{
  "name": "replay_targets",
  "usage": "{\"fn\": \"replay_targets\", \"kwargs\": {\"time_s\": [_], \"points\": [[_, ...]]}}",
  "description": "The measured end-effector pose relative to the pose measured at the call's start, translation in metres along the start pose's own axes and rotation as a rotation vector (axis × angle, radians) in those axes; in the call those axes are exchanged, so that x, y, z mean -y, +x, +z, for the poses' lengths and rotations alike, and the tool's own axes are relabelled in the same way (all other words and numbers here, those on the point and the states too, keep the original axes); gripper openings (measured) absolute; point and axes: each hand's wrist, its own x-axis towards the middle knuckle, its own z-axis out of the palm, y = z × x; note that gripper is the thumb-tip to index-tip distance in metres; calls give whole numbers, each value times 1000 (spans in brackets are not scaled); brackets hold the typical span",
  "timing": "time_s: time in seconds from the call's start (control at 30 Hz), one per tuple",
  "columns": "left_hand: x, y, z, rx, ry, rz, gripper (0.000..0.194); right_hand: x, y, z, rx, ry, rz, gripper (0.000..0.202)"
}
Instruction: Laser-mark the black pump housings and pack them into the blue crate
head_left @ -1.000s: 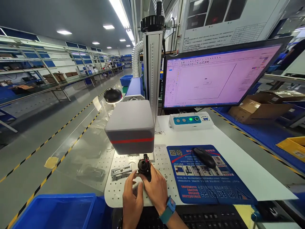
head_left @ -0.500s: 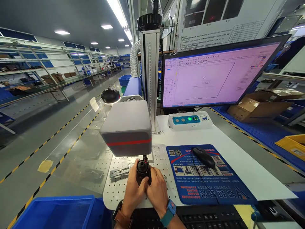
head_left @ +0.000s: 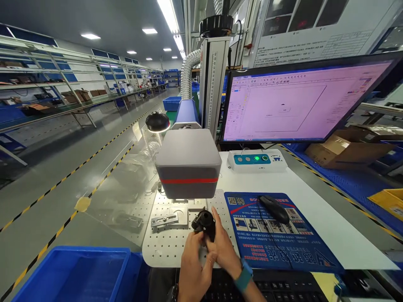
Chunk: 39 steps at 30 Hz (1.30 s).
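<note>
A small black part with a round ringed opening is held above the perforated metal plate. Its exact kind I cannot make out. My right hand grips it from the right, fingers along its side and thumb below. Bent fingers of my left hand touch its lower left edge, and the left thumb lies near the right thumb. The part's underside is hidden by the hands. Just beyond it hangs the grey machine head with a red stripe. A slotted metal bar lies on the plate to the left.
To the right are a mouse on a blue mat, a control box with a green light and a monitor. A keyboard is at the front edge, a blue bin at lower left.
The black part has been tilted and turned in my hands. My left hand has dropped lower, toward me, while my right hand stays along the part's right side. The view has shifted slightly left.
</note>
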Motion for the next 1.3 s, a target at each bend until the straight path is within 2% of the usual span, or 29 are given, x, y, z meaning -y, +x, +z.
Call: {"fn": "replay_targets", "kwargs": {"time_s": [0.07,0.13,0.23,0.33,0.4,0.47,0.57,0.67,0.73,0.8,0.9,1.0,1.17,1.3], "points": [[6,3,-6,-51,24,29,32,2,18,-9,80,-12,-56,92],[12,7,-10,-142,52,30,30,5,31,-13,103,-71,-108,92],[20,13,-13,-215,58,49,29,14,40,-11,41,-164,-110,65],[23,14,-13,-196,48,94,26,20,41,-6,38,-185,-137,48],[24,13,-12,-160,32,140,25,20,41,-3,52,-176,-166,50],[24,11,-11,-146,12,163,24,18,40,2,-9,-160,-165,58],[23,13,-14,-238,-10,79,21,16,39,10,-145,-125,-126,67],[25,19,-19,-296,-14,0,37,21,41,12,-162,-95,-99,55],[29,21,-20,-234,0,24,54,27,45,8,-119,-101,-114,43],[34,21,-18,-175,15,45,56,30,50,1,-34,-114,-156,38],[41,16,-12,-146,43,9,52,27,55,-7,91,-84,-161,56],[46,13,-8,-152,71,1,52,16,54,-6,99,-45,-117,78],[47,13,-5,-170,89,39,51,0,50,4,50,-59,-176,76],[47,13,-5,-177,105,40,52,-2,53,5,35,-60,-189,77]]}}
